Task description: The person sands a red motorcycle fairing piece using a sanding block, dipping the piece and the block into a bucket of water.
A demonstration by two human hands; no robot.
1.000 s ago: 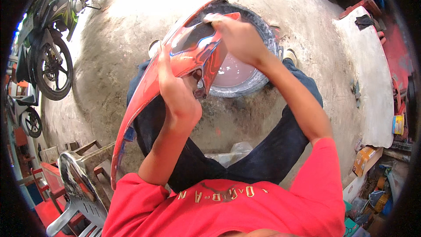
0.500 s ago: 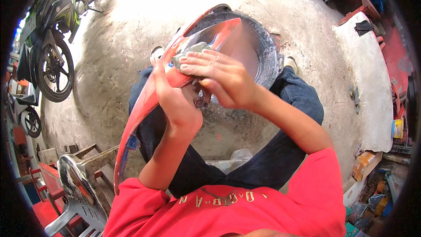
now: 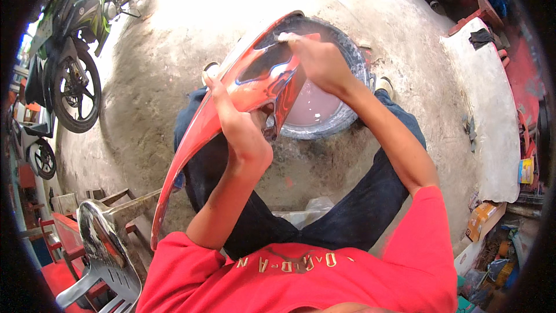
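A long, curved red motorcycle fairing panel [image 3: 194, 142] slants across my lap, with dark and blue graphics near its far end. My left hand [image 3: 234, 122] grips it around the middle, thumb along the outer face and the other fingers hidden underneath. At the panel's far end, my right hand [image 3: 321, 61] is bent and closed, slightly smeared by motion. What lies under its fingers is hidden. Beneath the panel's far part stands a round dark basin [image 3: 353, 58] holding cloudy pinkish water [image 3: 315, 106].
My knees flank the basin on a stained concrete floor [image 3: 150, 156]. Motorcycles [image 3: 72, 81] stand at the far left. A worn plastic chair [image 3: 107, 249] is close by on my left. Along the right lie a pale slab [image 3: 492, 133], a cardboard box [image 3: 485, 220] and clutter.
My right hand has moved away from me to the panel's far end, uncovering the dark and blue graphics. The grey sheet under its fingers is out of sight. My left hand keeps its grip.
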